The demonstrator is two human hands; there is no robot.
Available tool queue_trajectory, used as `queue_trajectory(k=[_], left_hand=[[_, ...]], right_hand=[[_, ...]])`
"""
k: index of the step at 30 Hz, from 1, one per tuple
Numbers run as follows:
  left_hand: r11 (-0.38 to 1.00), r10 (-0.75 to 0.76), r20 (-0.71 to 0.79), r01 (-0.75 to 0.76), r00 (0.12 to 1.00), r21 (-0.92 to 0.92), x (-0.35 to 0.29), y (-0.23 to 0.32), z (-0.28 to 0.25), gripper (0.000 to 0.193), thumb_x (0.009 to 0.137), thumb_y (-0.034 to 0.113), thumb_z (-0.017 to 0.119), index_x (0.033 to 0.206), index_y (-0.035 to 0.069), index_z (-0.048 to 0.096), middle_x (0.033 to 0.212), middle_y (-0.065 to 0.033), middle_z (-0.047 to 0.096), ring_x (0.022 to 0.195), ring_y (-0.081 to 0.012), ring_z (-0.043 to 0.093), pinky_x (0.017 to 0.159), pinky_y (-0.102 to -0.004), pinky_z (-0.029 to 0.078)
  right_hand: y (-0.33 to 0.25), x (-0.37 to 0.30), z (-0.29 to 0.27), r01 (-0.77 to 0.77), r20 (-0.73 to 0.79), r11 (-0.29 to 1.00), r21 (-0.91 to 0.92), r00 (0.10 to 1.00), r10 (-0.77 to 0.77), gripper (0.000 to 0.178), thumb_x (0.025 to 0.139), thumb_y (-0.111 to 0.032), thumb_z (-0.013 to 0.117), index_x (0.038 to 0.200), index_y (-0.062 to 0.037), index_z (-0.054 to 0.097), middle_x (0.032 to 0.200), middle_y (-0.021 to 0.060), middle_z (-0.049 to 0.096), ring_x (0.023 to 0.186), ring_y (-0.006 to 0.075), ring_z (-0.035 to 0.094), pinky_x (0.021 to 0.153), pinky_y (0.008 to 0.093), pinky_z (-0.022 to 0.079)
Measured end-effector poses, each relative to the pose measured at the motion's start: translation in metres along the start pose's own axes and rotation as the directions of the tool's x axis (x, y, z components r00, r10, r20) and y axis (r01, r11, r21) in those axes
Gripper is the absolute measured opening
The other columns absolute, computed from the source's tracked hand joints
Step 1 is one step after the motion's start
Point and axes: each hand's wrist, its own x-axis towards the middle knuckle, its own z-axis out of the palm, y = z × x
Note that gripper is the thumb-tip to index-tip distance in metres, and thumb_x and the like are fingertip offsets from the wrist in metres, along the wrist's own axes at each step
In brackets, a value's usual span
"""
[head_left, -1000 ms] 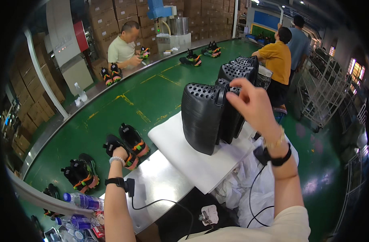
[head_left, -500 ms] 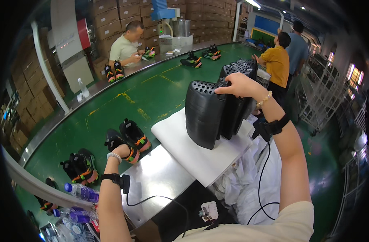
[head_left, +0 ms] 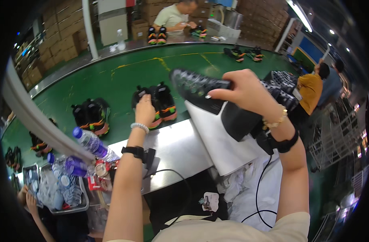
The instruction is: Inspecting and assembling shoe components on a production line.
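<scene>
My left hand [head_left: 145, 109] is closed on the near sneaker [head_left: 155, 121] of a black pair with orange and green trim, its fingers at the ankle opening. The other sneaker [head_left: 165, 103] of that pair stands close beside it on the green belt. My right hand [head_left: 244, 90] grips a black curved plastic piece [head_left: 194, 88] by one end, with the thumb on its near side. That piece has a perforated face and is held tilted above the belt edge. Similar black pieces [head_left: 239, 121] stand below and behind my right hand, partly hidden by it.
A white sheet [head_left: 208, 133] lies beside the metal tabletop [head_left: 172, 151]. More sneakers [head_left: 92, 117] stand on the green belt [head_left: 120, 80]. Bottles [head_left: 94, 144] and a post [head_left: 43, 113] are at left. A co-worker's hands [head_left: 29, 199] show by a metal tray [head_left: 86, 201].
My right hand has taken one black piece away from the others, tilted it and brought it closer to my left hand. My left hand stays on the sneaker. The whole view has shifted.
</scene>
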Motion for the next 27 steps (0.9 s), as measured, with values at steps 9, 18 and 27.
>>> queue_trajectory(k=[9,18,27], left_hand=[[0.700,-0.553,-0.056,0.427,0.831,-0.572,-0.080,0.029,0.002,0.060,0.076,0.009,0.066,0.126,-0.001,0.036,0.124,-0.0209,0.045,0.107,-0.0368,0.054,0.092,-0.0389,0.043],[0.640,-0.604,0.063,0.531,0.795,-0.556,-0.078,0.033,-0.013,0.053,0.076,0.003,0.063,0.123,0.003,0.038,0.108,-0.0140,0.054,0.076,-0.0220,0.060,0.076,-0.0371,0.047],[0.696,-0.483,-0.100,0.312,0.870,-0.646,-0.079,0.009,0.017,0.048,0.078,0.002,0.060,0.123,-0.001,0.043,0.114,-0.0120,0.053,0.093,-0.0176,0.055,0.081,-0.0295,0.045]], right_hand=[[-0.010,0.136,0.165,-0.189,0.510,0.979,0.079,0.851,0.123,0.047,0.074,-0.040,0.074,0.064,0.0052,0.062,0.053,0.0106,0.059,0.043,0.0184,0.057,0.044,0.0304,0.049],[-0.041,0.147,0.275,-0.210,0.083,0.972,-0.103,0.972,0.219,0.044,0.067,-0.038,0.078,0.082,0.0020,0.068,0.079,0.0181,0.068,0.072,0.0291,0.068,0.067,0.0344,0.055],[-0.061,0.146,0.289,-0.301,-0.006,0.951,-0.071,0.953,0.302,0.025,0.065,-0.029,0.075,0.078,-0.0087,0.070,0.081,0.0104,0.069,0.077,0.0254,0.068,0.067,0.0364,0.055]])
